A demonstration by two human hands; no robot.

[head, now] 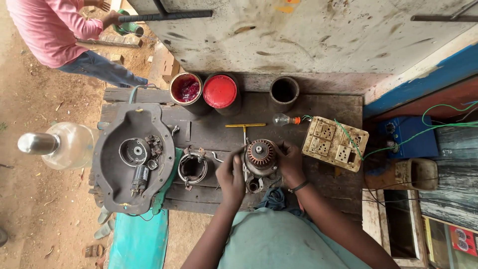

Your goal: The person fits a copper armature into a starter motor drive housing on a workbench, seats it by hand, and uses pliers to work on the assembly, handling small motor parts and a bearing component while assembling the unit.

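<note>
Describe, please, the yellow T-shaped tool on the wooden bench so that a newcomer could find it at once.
On the dark wooden plank bench, look just above the copper-wound motor armature held between the left hand and right hand. The yellow T-shaped tool lies flat there, left of the clear light bulb; nothing else there is yellow.

Both hands, left hand (232, 175) and right hand (290, 162), grip a motor armature (260, 155) (copper-wound) on the wooden bench (298, 107).

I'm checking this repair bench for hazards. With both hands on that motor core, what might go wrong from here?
1. The open tin of red liquid stands near the bench's back edge; a stray elbow might tip it.
2. The bare bulb lies loose beside the socket board, close to the right hand; it may get knocked and break.
3. Green wires trail across, a possible snag.
</note>
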